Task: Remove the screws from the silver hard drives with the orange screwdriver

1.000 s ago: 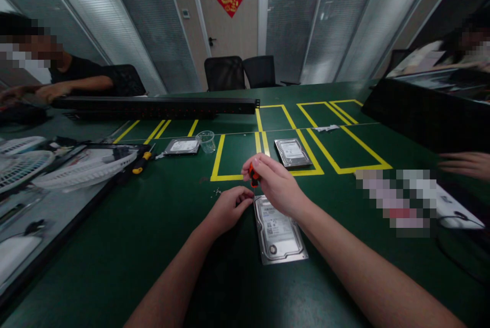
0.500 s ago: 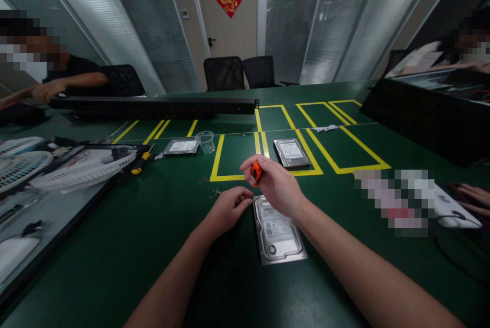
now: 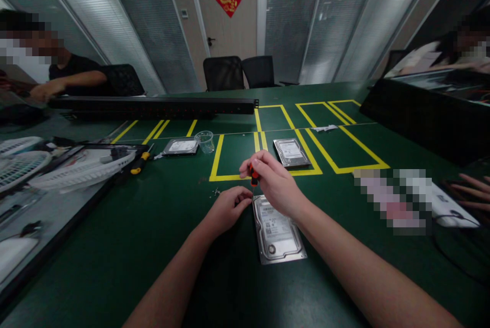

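From the head view, the right hand [image 3: 276, 184] is clamped around the orange-and-black screwdriver [image 3: 254, 182], right at the far left corner of the silver hard drive [image 3: 281, 236]; the screwdriver's long axis stands nearly upright, handle up, shaft down towards that corner; in comes the left hand [image 3: 226, 210], just left of the drive's corner, fingers curled, thumb beside the shaft; whether they pinch it, I cannot tell! The drive lies flat, label up, its long axis running away from the person, far end leaning left; beyond the drive sits a second drive [image 3: 291, 152]; beyond it and leftward, a clear cup [image 3: 207, 143].
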### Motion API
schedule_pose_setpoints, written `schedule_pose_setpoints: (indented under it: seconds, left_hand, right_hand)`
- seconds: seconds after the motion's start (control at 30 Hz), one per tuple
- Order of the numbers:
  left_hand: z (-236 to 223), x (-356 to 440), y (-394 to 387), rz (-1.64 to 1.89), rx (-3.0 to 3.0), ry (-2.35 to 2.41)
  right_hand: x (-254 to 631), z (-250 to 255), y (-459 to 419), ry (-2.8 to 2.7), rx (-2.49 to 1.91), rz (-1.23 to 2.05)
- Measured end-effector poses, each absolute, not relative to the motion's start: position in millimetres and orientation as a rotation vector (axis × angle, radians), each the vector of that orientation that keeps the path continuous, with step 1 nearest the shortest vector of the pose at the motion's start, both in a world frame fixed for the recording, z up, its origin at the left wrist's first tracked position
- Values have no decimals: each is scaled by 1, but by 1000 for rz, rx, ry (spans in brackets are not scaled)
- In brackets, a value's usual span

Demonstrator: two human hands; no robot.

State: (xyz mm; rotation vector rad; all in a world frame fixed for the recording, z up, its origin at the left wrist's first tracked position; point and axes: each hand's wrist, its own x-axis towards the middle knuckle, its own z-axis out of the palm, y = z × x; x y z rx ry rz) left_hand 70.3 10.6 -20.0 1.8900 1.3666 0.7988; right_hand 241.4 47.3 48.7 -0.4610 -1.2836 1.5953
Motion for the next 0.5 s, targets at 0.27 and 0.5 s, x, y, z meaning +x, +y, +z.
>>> schedule_pose_setpoints:
  seconds: [0.27, 0.5]
  left_hand:
    - [-21, 69, 11, 805, 1888, 1366]
    - [-21, 70, 11, 803, 1884, 1364]
  right_hand:
    - [242, 53, 48, -1293, -463, 1622]
    - [243, 56, 47, -1201, -456, 1693]
